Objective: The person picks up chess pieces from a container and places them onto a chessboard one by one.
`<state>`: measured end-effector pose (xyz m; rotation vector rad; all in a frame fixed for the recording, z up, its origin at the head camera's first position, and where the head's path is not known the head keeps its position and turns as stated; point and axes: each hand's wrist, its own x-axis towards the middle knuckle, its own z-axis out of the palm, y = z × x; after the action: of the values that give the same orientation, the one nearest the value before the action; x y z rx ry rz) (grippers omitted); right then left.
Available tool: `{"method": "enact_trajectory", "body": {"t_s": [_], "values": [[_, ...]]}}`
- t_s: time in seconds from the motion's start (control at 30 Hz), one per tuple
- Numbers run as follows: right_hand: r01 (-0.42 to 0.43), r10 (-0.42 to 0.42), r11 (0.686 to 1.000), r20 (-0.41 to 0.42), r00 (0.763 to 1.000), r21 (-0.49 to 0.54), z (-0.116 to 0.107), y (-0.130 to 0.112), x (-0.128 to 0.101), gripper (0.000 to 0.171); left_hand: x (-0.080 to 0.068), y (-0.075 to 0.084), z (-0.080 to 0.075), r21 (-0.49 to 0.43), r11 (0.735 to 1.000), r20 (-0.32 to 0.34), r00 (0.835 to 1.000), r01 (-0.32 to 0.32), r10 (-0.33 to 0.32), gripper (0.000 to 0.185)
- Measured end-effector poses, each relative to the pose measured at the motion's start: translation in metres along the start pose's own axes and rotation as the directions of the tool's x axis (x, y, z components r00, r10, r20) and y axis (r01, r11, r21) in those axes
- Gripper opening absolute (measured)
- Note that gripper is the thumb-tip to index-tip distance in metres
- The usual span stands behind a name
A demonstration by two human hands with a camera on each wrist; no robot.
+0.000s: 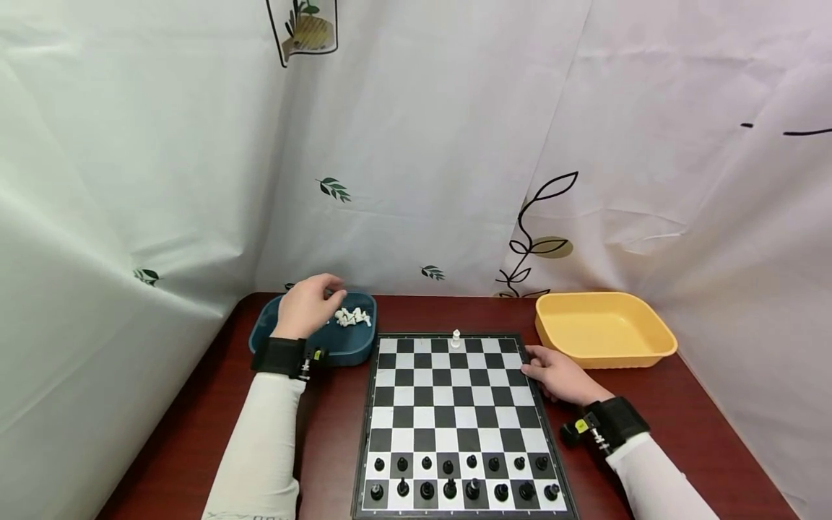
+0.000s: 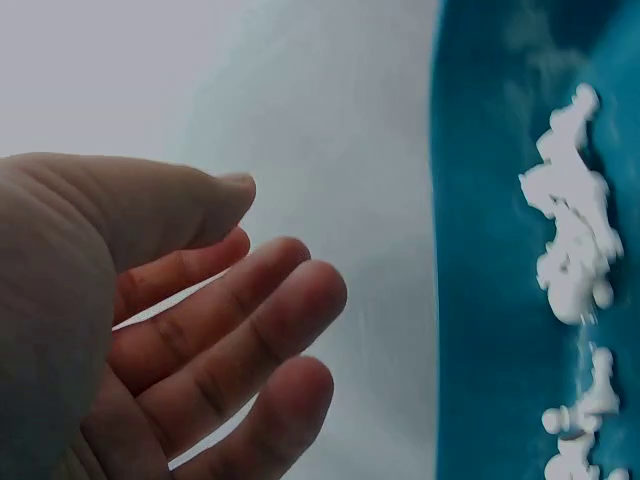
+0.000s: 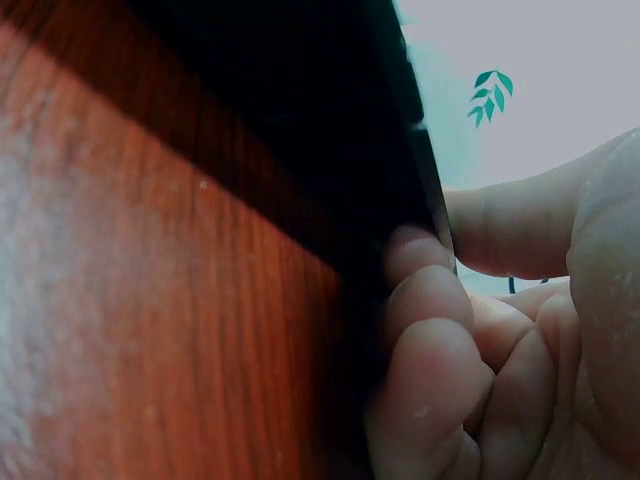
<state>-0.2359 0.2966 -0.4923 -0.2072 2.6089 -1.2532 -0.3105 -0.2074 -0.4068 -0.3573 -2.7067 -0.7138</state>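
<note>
Your left hand [image 1: 305, 307] hovers over the blue tray [image 1: 354, 352] at the table's far left, fingers loose and empty above the white pieces [image 1: 352, 317]; right hand [image 1: 560, 375] curls against the board's [image 1: 455, 404] right edge, steadying it

Camera placement: one head view from above and behind, two wrist views at very close range.

Head view looks forward and down over the surface [image 1: 682, 412], taking in the chessboard [image 1: 458, 419], both trays and both forearms. Left wrist view sits just under the left hand [image 2: 150, 330], facing the blue tray [image 2: 500, 300]; both appear in the head view. Right wrist view lies low by the right hand [image 3: 500, 350], against the chessboard edge, likewise shared.
</note>
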Motion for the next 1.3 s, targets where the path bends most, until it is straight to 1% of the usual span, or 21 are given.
{"method": "enact_trajectory", "body": {"t_s": [0.1, 0.23, 0.37, 0.47, 0.57, 0.67, 0.8, 0.83, 0.9, 0.97, 1.13, 1.23, 1.3], "values": [[0.006, -0.006, 1.000, -0.002, 1.000, -0.003, 0.000, 0.000, 0.000, 0.064, -0.002, -0.011, -0.003, 0.019, 1.000, -0.011, 1.000, 0.024, -0.023, 0.031], [0.010, -0.010, 1.000, -0.001, 1.000, -0.007, 0.000, -0.001, 0.000, 0.062, -0.005, -0.024, -0.009, 0.043, 0.995, -0.019, 0.996, 0.085, -0.084, 0.031], [0.007, -0.007, 1.000, -0.005, 1.000, -0.013, -0.002, -0.002, 0.001, 0.060, -0.007, -0.035, -0.016, 0.030, 0.989, -0.040, 0.989, 0.144, -0.143, 0.031], [-0.001, 0.001, 1.000, -0.011, 1.000, -0.012, -0.004, -0.002, 0.001, 0.060, -0.007, -0.040, -0.019, 0.017, 0.986, -0.074, 0.984, 0.164, -0.162, 0.031], [-0.007, 0.006, 1.000, -0.009, 1.000, -0.007, -0.004, -0.002, 0.001, 0.061, -0.006, -0.044, -0.018, 0.018, 0.984, -0.131, 0.976, 0.177, -0.173, 0.028], [-0.012, 0.012, 1.000, -0.009, 1.000, -0.003, -0.004, -0.002, 0.001, 0.063, -0.004, -0.045, -0.017, 0.015, 0.983, -0.204, 0.963, 0.184, -0.177, 0.027], [-0.014, 0.014, 1.000, -0.022, 1.000, -0.011, -0.004, -0.003, 0.001, 0.061, 0.000, -0.046, -0.015, 0.007, 0.981, -0.316, 0.931, 0.196, -0.184, 0.027], [-0.011, 0.011, 1.000, -0.025, 1.000, -0.014, -0.003, -0.004, 0.000, 0.061, 0.000, -0.046, -0.014, 0.007, 0.980, -0.335, 0.923, 0.201, -0.187, 0.027], [-0.009, 0.009, 1.000, -0.029, 1.000, -0.017, -0.002, -0.003, -0.001, 0.061, -0.001, -0.045, -0.013, 0.015, 0.978, -0.353, 0.916, 0.208, -0.190, 0.027], [-0.010, 0.009, 1.000, -0.030, 1.000, -0.019, 0.000, -0.002, -0.003, 0.061, -0.002, -0.045, -0.012, 0.024, 0.978, -0.353, 0.917, 0.208, -0.187, 0.026], [-0.018, 0.017, 1.000, -0.035, 0.999, -0.011, 0.003, -0.001, -0.004, 0.063, 0.001, -0.046, -0.010, 0.067, 0.981, -0.327, 0.933, 0.183, -0.152, 0.026], [-0.024, 0.024, 1.000, -0.040, 0.999, -0.006, 0.003, 0.000, -0.003, 0.063, 0.005, -0.049, -0.010, 0.094, 0.983, -0.277, 0.953, 0.156, -0.125, 0.025], [-0.028, 0.028, 1.000, -0.039, 0.999, -0.003, 0.003, 0.000, -0.002, 0.062, 0.006, -0.051, -0.010, 0.112, 0.984, -0.224, 0.968, 0.142, -0.114, 0.024]]}}
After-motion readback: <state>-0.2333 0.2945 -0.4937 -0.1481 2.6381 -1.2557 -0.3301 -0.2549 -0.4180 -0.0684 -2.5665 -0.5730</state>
